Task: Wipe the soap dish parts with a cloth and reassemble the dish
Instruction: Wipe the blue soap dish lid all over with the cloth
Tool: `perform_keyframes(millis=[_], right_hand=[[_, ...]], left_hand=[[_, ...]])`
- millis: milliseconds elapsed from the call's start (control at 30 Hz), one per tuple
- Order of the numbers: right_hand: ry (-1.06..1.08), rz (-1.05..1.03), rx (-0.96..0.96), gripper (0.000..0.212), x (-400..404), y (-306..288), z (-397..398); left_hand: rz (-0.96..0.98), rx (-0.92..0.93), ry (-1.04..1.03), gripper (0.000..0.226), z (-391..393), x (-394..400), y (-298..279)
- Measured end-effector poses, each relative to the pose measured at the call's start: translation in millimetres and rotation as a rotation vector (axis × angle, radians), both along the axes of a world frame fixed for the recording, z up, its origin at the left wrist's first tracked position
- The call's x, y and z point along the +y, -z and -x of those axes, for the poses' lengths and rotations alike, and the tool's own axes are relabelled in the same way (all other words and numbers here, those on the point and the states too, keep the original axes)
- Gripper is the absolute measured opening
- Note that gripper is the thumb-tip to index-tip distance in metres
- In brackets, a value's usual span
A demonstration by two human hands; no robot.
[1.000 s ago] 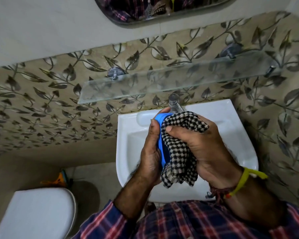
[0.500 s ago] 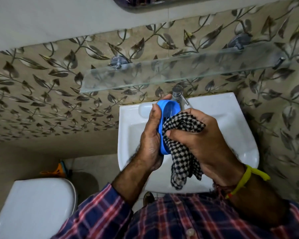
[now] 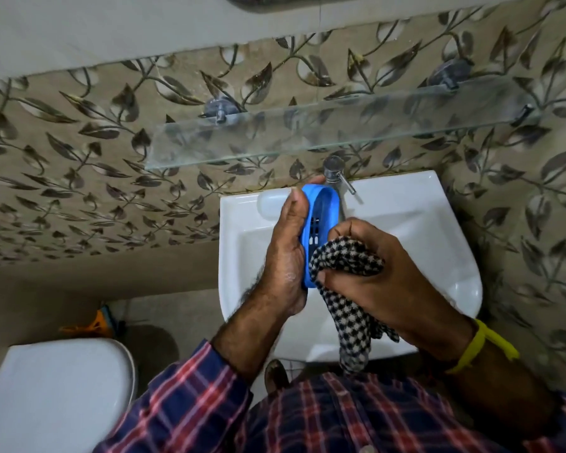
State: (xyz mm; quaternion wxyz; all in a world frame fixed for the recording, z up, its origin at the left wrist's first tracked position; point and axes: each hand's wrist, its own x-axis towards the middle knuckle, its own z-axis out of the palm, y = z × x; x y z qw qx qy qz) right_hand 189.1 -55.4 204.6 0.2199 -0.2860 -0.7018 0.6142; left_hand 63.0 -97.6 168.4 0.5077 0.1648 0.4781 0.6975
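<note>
The soap dish part (image 3: 319,223) stands on edge above the sink (image 3: 406,223), held between the left hand (image 3: 285,256) on its left and the right hand (image 3: 376,276) on its right. The cloth (image 3: 347,289) lies between the right hand and the dish's lower end, hanging down. The tap (image 3: 335,178) is behind the dish, below the glass shelf (image 3: 307,135). The toilet (image 3: 56,393) sits left of the sink
</note>
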Motion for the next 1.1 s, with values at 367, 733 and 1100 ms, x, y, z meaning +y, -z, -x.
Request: perform_keyframes(millis=[367,733,1100], right_hand=[[-0.098,-0.181,-0.037,0.035,1.5,7.0,-6.7],[0.177,0.150,0.171,0.033,14.3,5.1,2.4],[0.154,0.584,0.358,0.023,31.1,-12.2,14.6]], left_hand=[[0.139,-0.106,-0.053,0.052,8.1,1.0,-4.4],[0.125,0.549,-0.089,0.077,10.1,-12.1,-3.9],[-0.257,1.338,-0.197,0.077,14.3,2.8,27.5]])
